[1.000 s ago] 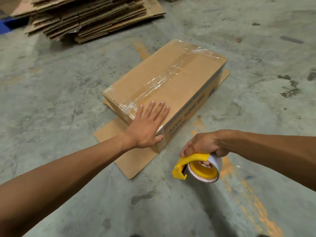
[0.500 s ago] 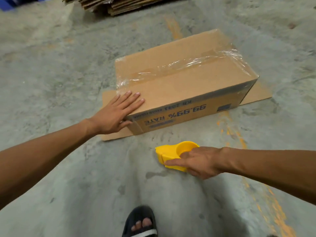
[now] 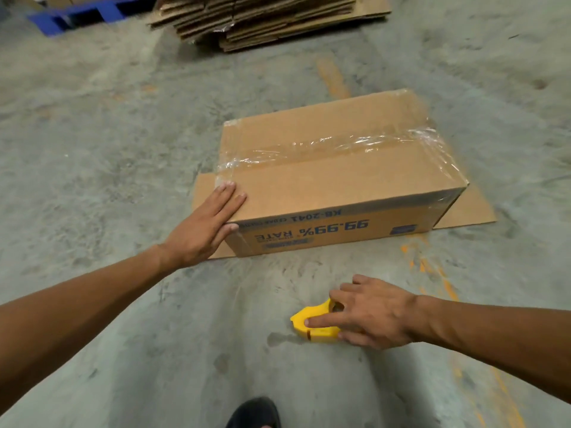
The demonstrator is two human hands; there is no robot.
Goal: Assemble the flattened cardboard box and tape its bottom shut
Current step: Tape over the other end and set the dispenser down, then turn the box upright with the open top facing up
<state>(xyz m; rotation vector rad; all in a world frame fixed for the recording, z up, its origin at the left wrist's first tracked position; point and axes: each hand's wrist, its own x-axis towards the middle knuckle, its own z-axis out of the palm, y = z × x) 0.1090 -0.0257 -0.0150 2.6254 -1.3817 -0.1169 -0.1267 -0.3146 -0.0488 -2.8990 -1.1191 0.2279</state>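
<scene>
Assembled cardboard box (image 3: 336, 180), taped seam uppermost, set on a concrete floor (image 3: 92, 149).

The box is stood with its printing upside down on the near side; a strip of clear tape (image 3: 333, 146) is run along the top seam and wrapped over both ends. Flat flaps (image 3: 466, 211) are spread on the floor beneath it. The left hand (image 3: 200, 230) is laid flat, fingers extended and together, on the box's near left corner. The right hand (image 3: 370, 313) is spread loosely over a yellow tape dispenser (image 3: 309, 322) resting on the floor just in front of the box, fingertips touching it, no closed grip seen. A stack of flattened cartons (image 3: 265, 17) and a blue pallet (image 3: 80, 15) are located well beyond. A dark shoe (image 3: 255, 412) is seen at the bottom edge.
</scene>
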